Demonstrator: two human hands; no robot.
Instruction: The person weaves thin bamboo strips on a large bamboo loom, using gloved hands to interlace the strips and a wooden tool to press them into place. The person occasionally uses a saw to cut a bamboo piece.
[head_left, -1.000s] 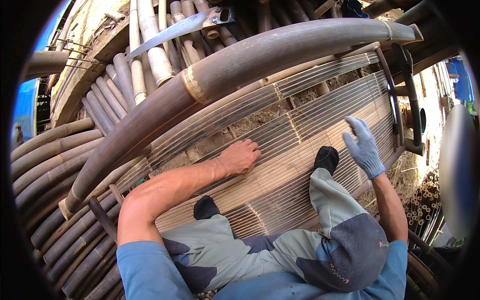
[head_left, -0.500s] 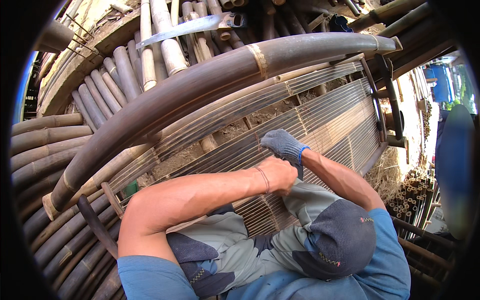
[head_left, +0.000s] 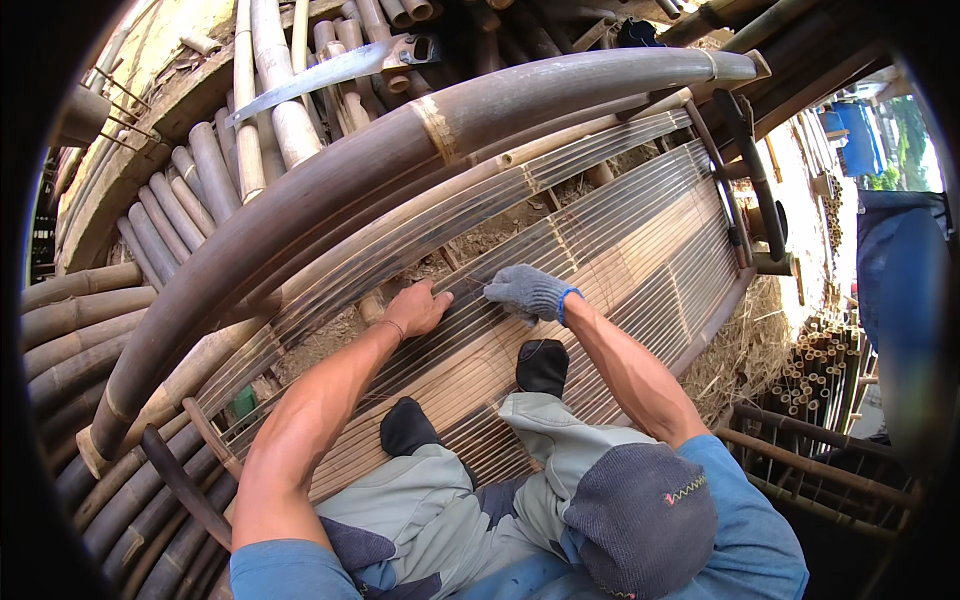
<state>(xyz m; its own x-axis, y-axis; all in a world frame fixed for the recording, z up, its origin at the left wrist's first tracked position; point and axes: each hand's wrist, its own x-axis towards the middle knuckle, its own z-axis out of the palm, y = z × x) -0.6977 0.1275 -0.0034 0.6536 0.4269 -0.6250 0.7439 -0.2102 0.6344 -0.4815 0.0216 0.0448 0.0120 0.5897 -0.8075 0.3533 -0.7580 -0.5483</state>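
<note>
A slatted bamboo panel (head_left: 620,300) of long thin strips lies under both my hands, crossed by pale bands. My bare left hand (head_left: 415,307), with a thin band at its wrist, is closed at the edge of the darker strips, beside a gap showing soil. Just to its right is my right hand (head_left: 528,291) in a grey knit glove with a blue cuff. Its fingers are bent together over the strips, close to the left fingertips. A fine strand seems to show by the glove; what either hand pinches is too small to make out.
A thick curved bamboo pole (head_left: 330,150) spans the panel's far side. Beyond it a handsaw (head_left: 330,75) rests on upright bamboo. Stacked bamboo poles (head_left: 90,325) crowd the left. My dark-shod feet (head_left: 543,367) are on the panel. Cut bamboo ends (head_left: 815,365) and straw are at right.
My left hand has moved left and away from me, off my right wrist, down to the strips. The right hand stays near the same strips. My view has shifted, showing both feet.
</note>
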